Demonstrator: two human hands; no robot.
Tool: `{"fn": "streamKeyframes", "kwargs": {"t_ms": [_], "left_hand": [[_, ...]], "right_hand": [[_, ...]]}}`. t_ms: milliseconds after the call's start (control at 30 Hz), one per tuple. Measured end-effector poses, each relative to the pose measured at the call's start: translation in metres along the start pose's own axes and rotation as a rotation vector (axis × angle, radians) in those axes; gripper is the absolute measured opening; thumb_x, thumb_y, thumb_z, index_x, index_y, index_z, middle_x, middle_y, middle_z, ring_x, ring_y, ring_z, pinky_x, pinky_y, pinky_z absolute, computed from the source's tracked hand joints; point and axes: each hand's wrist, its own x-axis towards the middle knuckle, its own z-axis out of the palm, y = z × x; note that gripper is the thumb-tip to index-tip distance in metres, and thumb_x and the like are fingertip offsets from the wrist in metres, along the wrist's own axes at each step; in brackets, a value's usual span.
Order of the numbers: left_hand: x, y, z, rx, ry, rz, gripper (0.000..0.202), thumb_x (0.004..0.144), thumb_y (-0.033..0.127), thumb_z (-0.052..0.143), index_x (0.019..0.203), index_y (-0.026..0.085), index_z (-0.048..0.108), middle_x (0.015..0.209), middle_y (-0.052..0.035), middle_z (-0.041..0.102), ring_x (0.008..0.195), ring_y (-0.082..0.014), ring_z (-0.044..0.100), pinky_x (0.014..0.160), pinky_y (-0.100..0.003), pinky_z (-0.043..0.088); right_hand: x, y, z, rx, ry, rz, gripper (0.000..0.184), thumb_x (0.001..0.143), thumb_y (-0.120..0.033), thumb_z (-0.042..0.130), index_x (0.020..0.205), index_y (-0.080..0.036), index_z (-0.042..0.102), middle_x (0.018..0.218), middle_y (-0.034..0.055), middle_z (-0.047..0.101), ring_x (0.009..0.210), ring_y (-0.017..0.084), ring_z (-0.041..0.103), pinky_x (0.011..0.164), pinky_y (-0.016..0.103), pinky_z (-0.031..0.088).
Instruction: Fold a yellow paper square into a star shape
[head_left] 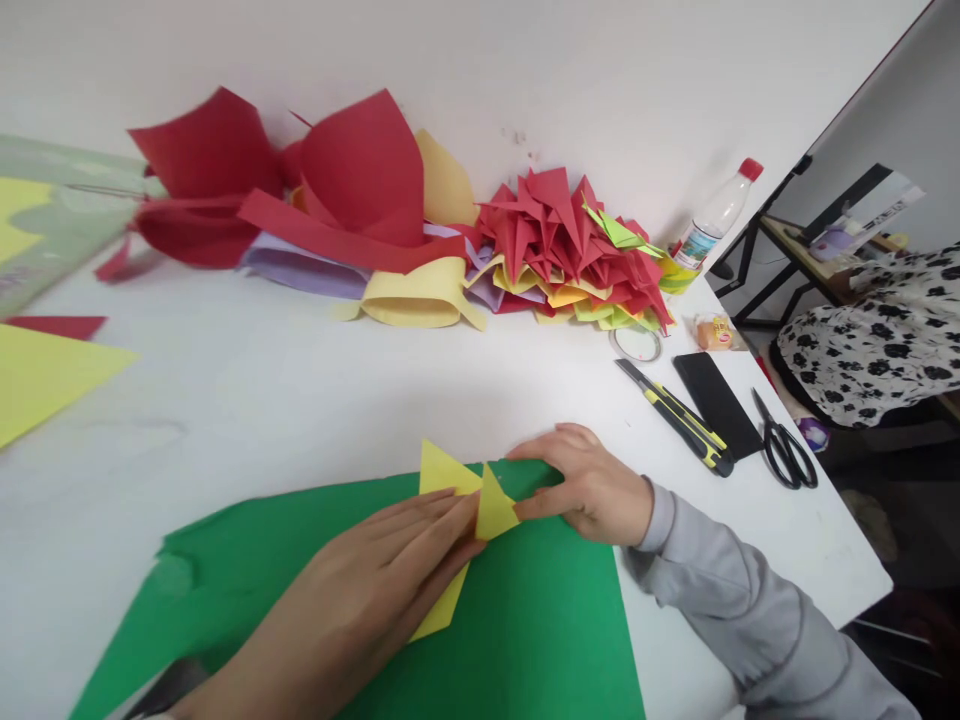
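Lower centre: left hand (360,600), fingers together, pins the yellow fold (495,510); right hand (592,490) pinches it — slipping could skew the crease.

Small folded yellow paper (493,503), creased into sharp flaps: two triangular peaks pointing away, one narrow tail pointing back toward the near edge. Lying flat on a large green sheet (540,620), close to that sheet's far edge, on the white bench. Middle hidden beneath the flat left hand (375,590); right tip touched by the right hand (592,490).
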Motion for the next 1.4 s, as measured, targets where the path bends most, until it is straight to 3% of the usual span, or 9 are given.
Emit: {"fn": "streamKeyframes", "kwargs": {"t_ms": [133, 233, 433, 600, 700, 900, 1033, 1167, 1400], "left_hand": [[0.002, -0.005, -0.002, 0.021, 0.042, 0.012, 0.026, 0.1, 0.027, 0.043, 0.122, 0.02, 0.054, 0.11, -0.0084, 0.074, 0.096, -0.0216, 0.072, 0.086, -0.032, 0.059], [0.008, -0.014, -0.013, -0.01, -0.004, 0.124, 0.034, 0.098, 0.017, 0.037, 0.128, 0.024, 0.052, 0.113, -0.0048, 0.074, 0.1, -0.018, 0.071, 0.091, -0.03, 0.057], [0.013, -0.012, -0.033, 0.189, -0.036, 0.298, 0.042, 0.089, 0.002, 0.034, 0.113, 0.018, 0.064, 0.113, -0.0082, 0.074, 0.103, -0.0211, 0.07, 0.096, -0.035, 0.054], [-0.003, 0.017, -0.022, 0.374, 0.032, 0.177, 0.039, 0.088, 0.003, 0.037, 0.116, 0.012, 0.063, 0.122, -0.0156, 0.069, 0.116, -0.0296, 0.064, 0.098, -0.042, 0.052], [-0.009, 0.031, -0.005, 0.438, 0.043, 0.053, 0.039, 0.095, 0.02, 0.037, 0.126, 0.003, 0.056, 0.123, -0.0238, 0.066, 0.116, -0.0326, 0.063, 0.094, -0.042, 0.054], [-0.009, 0.03, 0.014, 0.432, 0.012, -0.022, 0.052, 0.098, 0.032, 0.033, 0.136, -0.001, 0.046, 0.134, -0.0265, 0.058, 0.123, -0.0344, 0.058, 0.098, -0.046, 0.05], [-0.009, 0.024, 0.013, 0.378, 0.011, -0.034, 0.053, 0.098, 0.034, 0.036, 0.14, 0.002, 0.043, 0.138, -0.023, 0.056, 0.127, -0.0323, 0.055, 0.103, -0.046, 0.045], [-0.009, 0.022, 0.011, 0.374, -0.008, -0.026, 0.053, 0.097, 0.038, 0.038, 0.137, 0.003, 0.048, 0.139, -0.0211, 0.056, 0.128, -0.0304, 0.054, 0.105, -0.044, 0.044], [-0.008, 0.022, 0.011, 0.442, -0.033, -0.028, 0.051, 0.097, 0.037, 0.036, 0.132, 0.006, 0.054, 0.138, -0.018, 0.057, 0.126, -0.0291, 0.056, 0.101, -0.044, 0.049]], "right_hand": [[-0.002, 0.002, -0.006, -0.056, -0.039, -0.041, 0.04, 0.081, -0.006, 0.06, 0.106, -0.034, 0.074, 0.141, 0.0062, 0.05, 0.129, 0.026, 0.045, 0.105, 0.048, 0.035], [-0.003, -0.01, -0.005, -0.09, -0.027, -0.066, 0.039, 0.077, -0.009, 0.061, 0.108, -0.031, 0.073, 0.139, 0.0092, 0.052, 0.128, 0.031, 0.042, 0.102, 0.051, 0.036], [-0.004, -0.038, 0.001, -0.173, 0.061, -0.03, 0.033, 0.082, -0.013, 0.054, 0.111, -0.022, 0.067, 0.1, 0.009, 0.063, 0.092, 0.024, 0.054, 0.089, 0.044, 0.041], [-0.003, -0.038, 0.002, -0.157, 0.059, -0.036, 0.03, 0.083, -0.011, 0.054, 0.109, -0.02, 0.065, 0.098, 0.0078, 0.064, 0.095, 0.024, 0.055, 0.098, 0.048, 0.034], [-0.001, -0.041, 0.003, -0.167, 0.082, -0.029, 0.025, 0.088, -0.012, 0.048, 0.105, -0.019, 0.066, 0.096, 0.0076, 0.067, 0.095, 0.023, 0.056, 0.1, 0.046, 0.035], [-0.003, -0.043, 0.005, -0.197, 0.081, -0.078, 0.029, 0.096, -0.011, 0.039, 0.109, -0.017, 0.065, 0.105, 0.0076, 0.071, 0.101, 0.021, 0.056, 0.1, 0.044, 0.036], [-0.009, -0.034, 0.003, -0.225, 0.022, -0.167, 0.027, 0.098, -0.015, 0.042, 0.115, -0.017, 0.064, 0.12, 0.0067, 0.069, 0.124, 0.022, 0.047, 0.11, 0.046, 0.028], [-0.013, -0.03, -0.002, -0.248, -0.053, -0.121, 0.034, 0.098, -0.02, 0.045, 0.13, -0.02, 0.056, 0.131, 0.0057, 0.064, 0.139, 0.023, 0.034, 0.117, 0.052, 0.015], [-0.018, -0.035, 0.002, -0.163, -0.139, -0.044, 0.058, 0.099, -0.058, 0.035, 0.145, -0.023, 0.041, 0.138, 0.0051, 0.059, 0.138, 0.027, 0.036, 0.118, 0.059, -0.011]]}}
